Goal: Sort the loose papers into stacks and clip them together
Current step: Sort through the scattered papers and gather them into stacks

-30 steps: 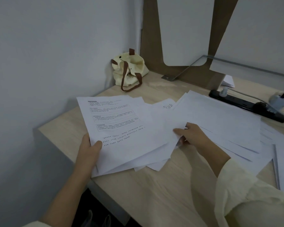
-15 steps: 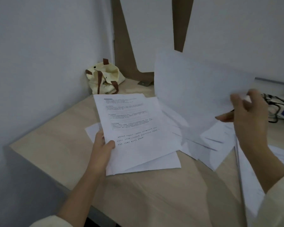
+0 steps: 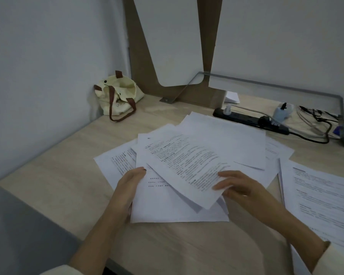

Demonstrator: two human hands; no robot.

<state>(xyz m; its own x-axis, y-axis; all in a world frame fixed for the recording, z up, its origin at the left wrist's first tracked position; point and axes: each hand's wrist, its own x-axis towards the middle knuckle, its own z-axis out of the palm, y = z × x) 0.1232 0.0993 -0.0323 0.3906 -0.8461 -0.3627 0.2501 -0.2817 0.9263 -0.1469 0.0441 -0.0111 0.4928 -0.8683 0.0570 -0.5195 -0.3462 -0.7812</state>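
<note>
Moved: the printed sheet, aloft before, now lies skewed on the stack.
Left hand: grasps the stack's left edge, thumb on top, at 6 o'clock.
Right hand: fingers on the sheet's corner; blurred, grip unclear.
Loose papers: thin, white, fanned midway on the desk, matte pale woodgrain.
Tote bag: soft cream cloth, brown straps, 10 o'clock; contents hidden.

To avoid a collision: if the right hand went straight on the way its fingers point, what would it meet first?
The right hand points left along the top printed sheet it pinches; next, probably the left hand gripping the stack, though depth is unclear.
</note>
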